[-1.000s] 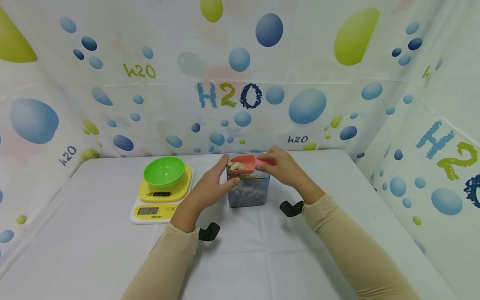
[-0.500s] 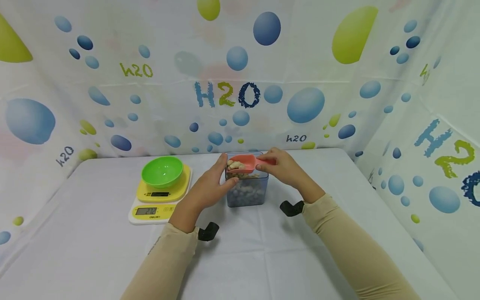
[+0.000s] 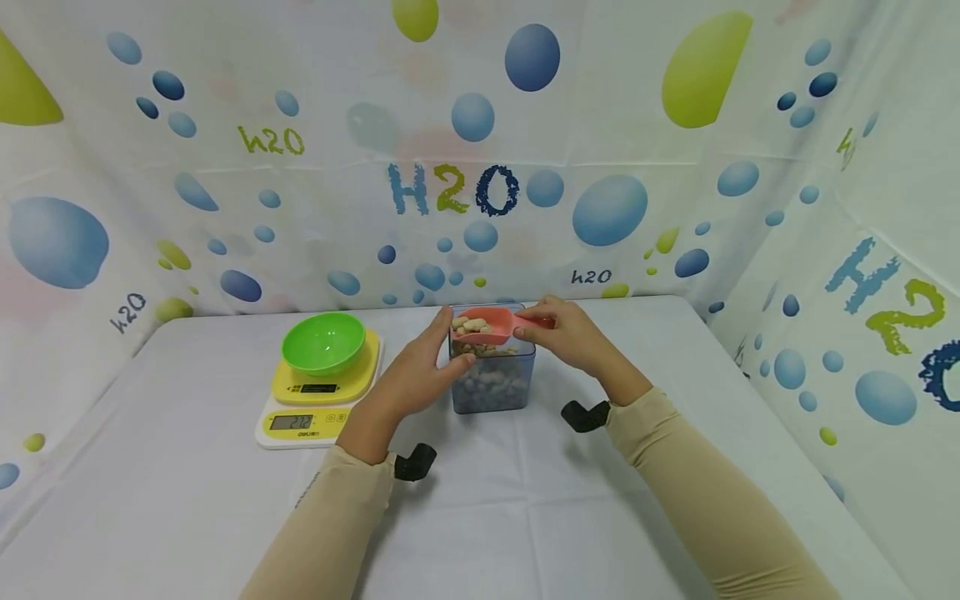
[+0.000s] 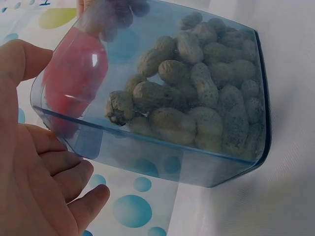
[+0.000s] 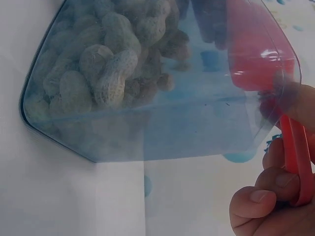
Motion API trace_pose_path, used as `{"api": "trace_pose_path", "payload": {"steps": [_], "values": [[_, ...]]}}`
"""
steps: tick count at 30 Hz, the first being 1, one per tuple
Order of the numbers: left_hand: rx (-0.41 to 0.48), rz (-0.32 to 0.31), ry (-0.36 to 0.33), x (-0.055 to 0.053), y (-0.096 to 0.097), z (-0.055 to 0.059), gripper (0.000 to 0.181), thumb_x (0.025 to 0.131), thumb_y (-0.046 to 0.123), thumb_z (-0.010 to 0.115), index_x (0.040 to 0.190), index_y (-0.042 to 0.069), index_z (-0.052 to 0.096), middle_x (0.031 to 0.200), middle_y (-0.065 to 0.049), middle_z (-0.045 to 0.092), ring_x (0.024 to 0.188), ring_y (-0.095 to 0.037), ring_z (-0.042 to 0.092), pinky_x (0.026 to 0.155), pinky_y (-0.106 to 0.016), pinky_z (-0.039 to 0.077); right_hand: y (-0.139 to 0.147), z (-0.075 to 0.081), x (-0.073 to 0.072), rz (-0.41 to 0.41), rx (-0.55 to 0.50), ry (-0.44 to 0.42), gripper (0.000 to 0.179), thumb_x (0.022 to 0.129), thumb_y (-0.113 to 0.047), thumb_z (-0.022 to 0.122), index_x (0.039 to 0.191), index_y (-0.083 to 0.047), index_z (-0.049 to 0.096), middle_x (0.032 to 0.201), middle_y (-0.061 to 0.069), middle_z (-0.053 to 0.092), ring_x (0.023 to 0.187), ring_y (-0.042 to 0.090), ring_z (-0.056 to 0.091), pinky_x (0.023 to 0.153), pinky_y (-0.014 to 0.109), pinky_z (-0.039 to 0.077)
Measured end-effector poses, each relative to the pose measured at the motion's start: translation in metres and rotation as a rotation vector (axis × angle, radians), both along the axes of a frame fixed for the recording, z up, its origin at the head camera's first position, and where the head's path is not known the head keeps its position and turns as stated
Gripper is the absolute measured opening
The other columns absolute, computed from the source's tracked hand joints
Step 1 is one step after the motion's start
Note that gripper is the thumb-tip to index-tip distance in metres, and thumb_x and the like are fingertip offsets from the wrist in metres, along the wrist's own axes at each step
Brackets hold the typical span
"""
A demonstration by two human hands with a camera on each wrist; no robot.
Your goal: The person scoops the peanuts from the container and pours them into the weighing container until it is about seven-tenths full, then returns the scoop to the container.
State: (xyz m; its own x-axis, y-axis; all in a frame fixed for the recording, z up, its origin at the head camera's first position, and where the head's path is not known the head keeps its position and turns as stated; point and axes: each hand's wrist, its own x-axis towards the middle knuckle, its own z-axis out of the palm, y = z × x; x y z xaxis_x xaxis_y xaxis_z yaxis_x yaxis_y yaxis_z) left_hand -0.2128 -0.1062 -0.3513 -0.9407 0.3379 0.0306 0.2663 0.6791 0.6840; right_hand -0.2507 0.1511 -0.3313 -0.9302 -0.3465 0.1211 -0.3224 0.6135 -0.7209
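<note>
A clear blue-tinted plastic container (image 3: 491, 387), partly filled with unshelled peanuts (image 4: 170, 93), stands upright at the table's far middle. My left hand (image 3: 412, 375) rests against its rim at the left near corner, with thumb and forefinger spread along two sides. In my right hand (image 3: 566, 333) I grip the handle of a red scoop (image 3: 491, 323), held level in the container's mouth. Several peanuts lie in the scoop's bowl. Through the wall in the right wrist view, the scoop (image 5: 256, 64) appears above the remaining peanuts (image 5: 106, 69), apart from them.
Left of the container, a bright green bowl (image 3: 324, 343) sits on a yellow and white kitchen scale (image 3: 322, 425) with a lit display. The white-covered table (image 3: 480, 533) meets a bubble-printed curtain (image 3: 300, 217) at the back and on both sides.
The scoop with its peanuts has tilted slightly and shifted a little within the container's mouth. Both hands keep nearly the same place, and the head view has moved slightly.
</note>
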Motion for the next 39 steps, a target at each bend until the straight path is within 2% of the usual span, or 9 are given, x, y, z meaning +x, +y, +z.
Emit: {"api": "trace_pose_path", "payload": {"steps": [13, 20, 24, 27, 34, 39], "values": [[0.021, 0.016, -0.026, 0.000, -0.005, 0.003, 0.089, 0.095, 0.052, 0.054, 0.160, 0.022, 0.001, 0.167, 0.000, 0.008, 0.153, -0.026, 0.014, 0.119, -0.054, 0.022, 0.003, 0.009, 0.001, -0.010, 0.010, 0.005, 0.045, 0.091, -0.038, 0.070, 0.127, -0.011, 0.068, 0.107, 0.006, 0.061, 0.096, 0.023, 0.054, 0.077, 0.035, 0.051], [-0.035, 0.037, -0.008, 0.001, -0.020, 0.010, 0.091, 0.095, 0.058, 0.051, 0.160, 0.019, 0.001, 0.167, -0.002, 0.005, 0.153, -0.027, 0.011, 0.120, -0.054, 0.020, -0.001, 0.020, -0.003, -0.005, 0.051, 0.046, 0.042, 0.092, -0.037, 0.069, 0.126, -0.012, 0.069, 0.104, 0.005, 0.059, 0.094, 0.023, 0.050, 0.073, 0.035, 0.048], [-0.058, 0.039, 0.036, 0.003, -0.038, 0.015, 0.089, 0.096, 0.055, 0.052, 0.160, 0.016, 0.002, 0.167, -0.004, 0.006, 0.153, -0.028, 0.011, 0.121, -0.054, 0.019, -0.008, 0.029, -0.005, 0.005, 0.066, 0.069, 0.042, 0.093, -0.038, 0.068, 0.126, -0.012, 0.069, 0.104, 0.005, 0.059, 0.092, 0.023, 0.051, 0.072, 0.036, 0.047], [-0.066, 0.058, 0.051, 0.007, -0.058, 0.019, 0.089, 0.096, 0.055, 0.051, 0.160, 0.017, 0.002, 0.167, -0.003, 0.006, 0.153, -0.028, 0.010, 0.121, -0.055, 0.018, -0.020, 0.036, -0.006, 0.021, 0.065, 0.084, 0.042, 0.093, -0.039, 0.067, 0.125, -0.012, 0.069, 0.103, 0.004, 0.059, 0.093, 0.023, 0.051, 0.073, 0.035, 0.047], [-0.124, 0.154, 0.051, 0.020, -0.106, 0.027, 0.087, 0.096, 0.062, 0.045, 0.159, 0.028, -0.004, 0.167, -0.001, 0.004, 0.151, -0.035, 0.015, 0.117, -0.062, 0.020, -0.061, 0.046, -0.007, 0.074, 0.019, 0.100, 0.039, 0.093, -0.035, 0.068, 0.123, -0.011, 0.070, 0.100, 0.006, 0.057, 0.092, 0.023, 0.050, 0.070, 0.034, 0.046], [-0.187, 0.227, 0.047, 0.026, -0.134, 0.024, 0.089, 0.096, 0.062, 0.043, 0.159, 0.024, -0.007, 0.167, -0.005, 0.000, 0.150, -0.040, 0.014, 0.116, -0.065, 0.019, -0.097, 0.045, -0.007, 0.091, 0.025, 0.104, 0.037, 0.093, -0.034, 0.068, 0.121, -0.012, 0.071, 0.099, 0.004, 0.058, 0.093, 0.021, 0.051, 0.072, 0.032, 0.049]]}}
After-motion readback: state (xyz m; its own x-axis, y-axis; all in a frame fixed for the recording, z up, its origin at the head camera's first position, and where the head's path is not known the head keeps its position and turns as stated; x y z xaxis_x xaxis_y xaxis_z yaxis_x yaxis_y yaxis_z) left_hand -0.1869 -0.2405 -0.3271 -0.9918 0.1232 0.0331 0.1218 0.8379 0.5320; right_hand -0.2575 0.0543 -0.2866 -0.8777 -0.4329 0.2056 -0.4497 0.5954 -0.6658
